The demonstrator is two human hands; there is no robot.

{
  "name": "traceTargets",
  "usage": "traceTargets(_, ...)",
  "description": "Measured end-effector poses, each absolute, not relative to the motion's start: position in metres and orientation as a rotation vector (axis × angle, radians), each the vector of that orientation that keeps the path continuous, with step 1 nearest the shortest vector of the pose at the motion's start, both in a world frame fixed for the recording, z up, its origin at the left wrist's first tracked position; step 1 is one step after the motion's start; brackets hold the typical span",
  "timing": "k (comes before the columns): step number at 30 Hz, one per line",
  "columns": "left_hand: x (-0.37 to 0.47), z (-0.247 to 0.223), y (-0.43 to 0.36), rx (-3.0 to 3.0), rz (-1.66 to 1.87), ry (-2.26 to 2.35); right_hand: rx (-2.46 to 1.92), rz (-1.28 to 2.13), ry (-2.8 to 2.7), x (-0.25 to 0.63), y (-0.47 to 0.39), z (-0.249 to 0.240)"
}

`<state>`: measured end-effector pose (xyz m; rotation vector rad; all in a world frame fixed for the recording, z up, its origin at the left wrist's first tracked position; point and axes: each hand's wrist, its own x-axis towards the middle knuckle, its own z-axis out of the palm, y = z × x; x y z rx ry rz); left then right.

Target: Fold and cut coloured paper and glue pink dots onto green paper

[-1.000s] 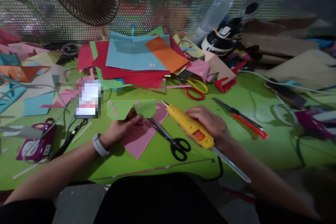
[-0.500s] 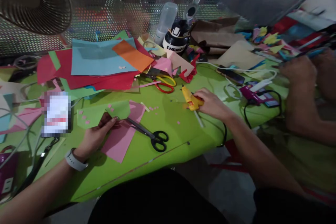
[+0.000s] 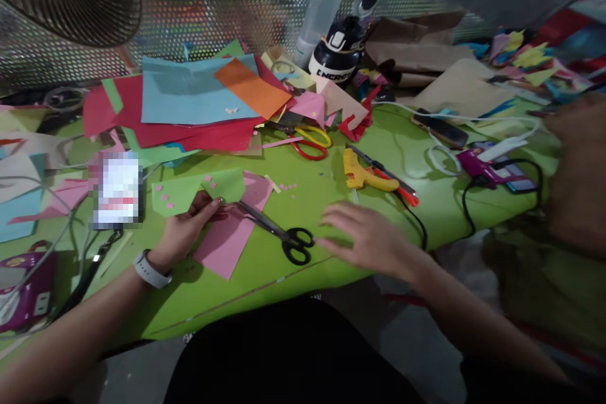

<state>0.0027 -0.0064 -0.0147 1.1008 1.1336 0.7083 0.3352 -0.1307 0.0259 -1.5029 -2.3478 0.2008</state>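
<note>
My left hand [image 3: 196, 224] is closed in a pinch at the lower edge of the green paper [image 3: 177, 194]. Whatever lies between its fingertips is too small to make out. Small pink paper bits dot the green paper, and a pink sheet [image 3: 221, 249] lies beside this hand. Black-handled scissors [image 3: 277, 230] rest partly across the pink sheet, blades toward my left hand. My right hand [image 3: 364, 237] hovers empty with fingers stretched apart, just right of the scissors' handles. Beyond it lies a yellow glue gun [image 3: 362, 173] next to a cutter with an orange end [image 3: 398, 184].
Coloured sheets [image 3: 189, 98] are piled at the back, near red-and-yellow scissors [image 3: 310, 142] and a black bottle [image 3: 335, 57]. A fan [image 3: 89, 0] stands back left. Cables and a purple device [image 3: 483, 164] lie to the right, near another person's arm [image 3: 577, 170].
My right hand has let go of the glue gun, leaving it on the table, and moved left and nearer toward the black scissors. My left hand keeps its pinch. The view has shifted slightly right.
</note>
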Motion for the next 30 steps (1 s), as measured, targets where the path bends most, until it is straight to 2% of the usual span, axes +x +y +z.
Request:
traceTargets(4,0.003,-0.018,-0.008,1.079,0.739,1.058,-1.52,0.323,-2.508,0.296,-0.132,0.016)
traceTargets(9,0.006,-0.015,-0.009,1.06,0.795,1.026,-1.698,0.352,-2.559,0.288,-0.128,0.014)
traceTargets(18,0.005,-0.016,-0.011,1.024,0.757,1.074,-1.726,0.403,-2.352,0.271,-0.102,0.015)
traceTargets(25,0.001,-0.023,-0.01,1.031,0.758,1.08,-1.746,0.561,-2.357,0.254,-0.082,0.008)
traceTargets(30,0.003,-0.016,-0.011,1.033,0.743,1.043,-1.796,0.757,-2.059,0.268,-0.084,0.02)
